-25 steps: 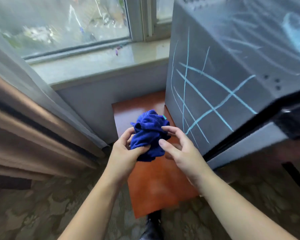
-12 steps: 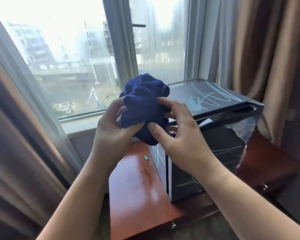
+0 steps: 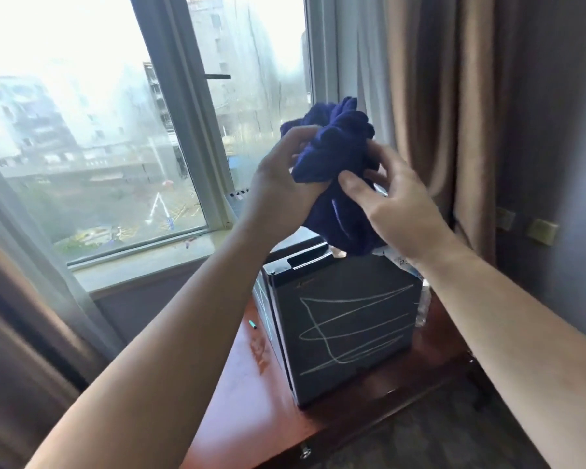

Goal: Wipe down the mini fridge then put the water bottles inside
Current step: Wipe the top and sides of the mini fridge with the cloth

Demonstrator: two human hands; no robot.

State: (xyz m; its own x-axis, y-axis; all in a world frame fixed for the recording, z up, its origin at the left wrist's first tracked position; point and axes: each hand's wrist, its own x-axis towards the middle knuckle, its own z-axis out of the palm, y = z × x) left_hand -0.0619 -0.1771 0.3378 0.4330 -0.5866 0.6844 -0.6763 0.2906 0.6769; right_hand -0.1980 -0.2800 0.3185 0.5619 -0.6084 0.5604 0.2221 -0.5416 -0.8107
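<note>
Head view: A black, box-shaped mini fridge (image 3: 352, 326) is seen standing upright on a reddish-brown wooden desk (image 3: 251, 407), its long axis vertical. Its front door, marked with pale zigzag scribbles, is turned toward the camera and appears closed; a recessed slot is set at the door's upper left corner. More pale lines are seen on the fridge's left side.

Above the fridge's top, a crumpled dark blue cloth (image 3: 332, 170) is held in the air between both hands. The bundle is taller than it is wide, with its bunched folds at the top and a loose end hanging toward the fridge's top; whether that end touches the fridge cannot be told.

The left hand (image 3: 281, 187) is raised to the left of the cloth, its fingers (image 3: 296, 135) curled over the folds. The right hand (image 3: 400, 204) is raised to the right, back toward the camera, its thumb and fingers (image 3: 351, 184) pinching the fabric. Both bare forearms are extended up and forward from the lower corners.

Left of the fridge, a small teal object (image 3: 252, 324) lies on the desk. At the fridge's right edge, clear plastic (image 3: 423, 299) is glimpsed; what it is cannot be told. Behind the fridge are a large window (image 3: 99, 137) and a brown curtain (image 3: 454, 113).
</note>
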